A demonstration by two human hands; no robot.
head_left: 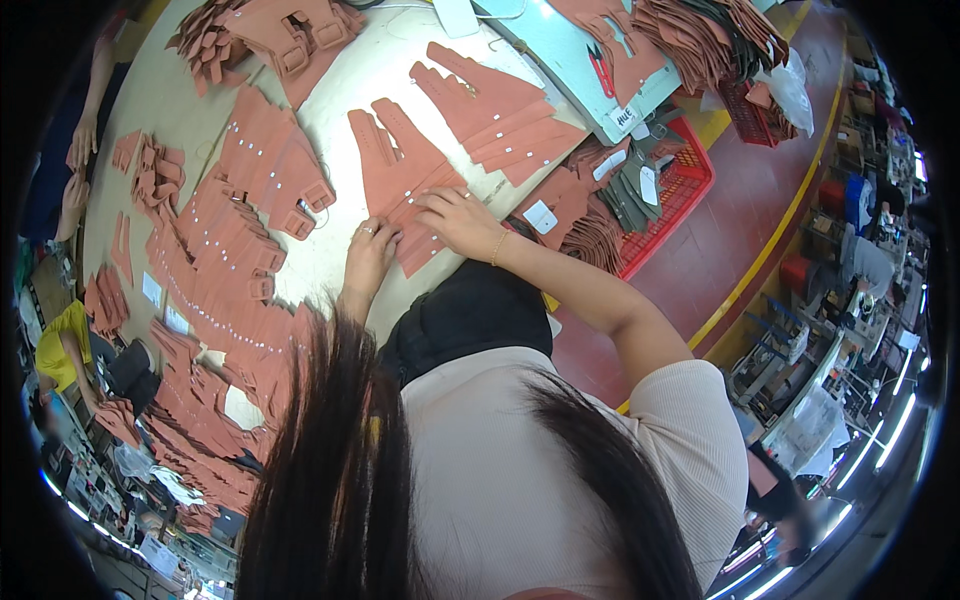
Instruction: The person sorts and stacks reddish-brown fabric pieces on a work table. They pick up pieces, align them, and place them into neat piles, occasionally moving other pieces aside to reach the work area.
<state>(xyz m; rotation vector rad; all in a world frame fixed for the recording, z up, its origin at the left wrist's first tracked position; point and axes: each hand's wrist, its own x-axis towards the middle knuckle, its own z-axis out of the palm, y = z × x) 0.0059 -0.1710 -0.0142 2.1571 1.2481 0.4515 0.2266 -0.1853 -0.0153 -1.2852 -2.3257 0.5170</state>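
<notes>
A brick-red leather panel with two strap-like tabs at its far end lies on the pale table in front of me, overlapping similar pieces at its near end. My left hand, wearing a ring, has its fingers curled at the panel's near left edge and grips it there. From the right, my right hand rests on the near part of the panel, fingers apart and fingertips touching the leather. What lies beneath its palm is hidden. Just beyond to the right is a fanned stack of matching panels with small white marks.
More fanned panels with buckles cover the table's left side. A light-blue board at the far right carries red-handled snips. A red basket of bundled pieces stands right of the table. Another person's hands are at the far left.
</notes>
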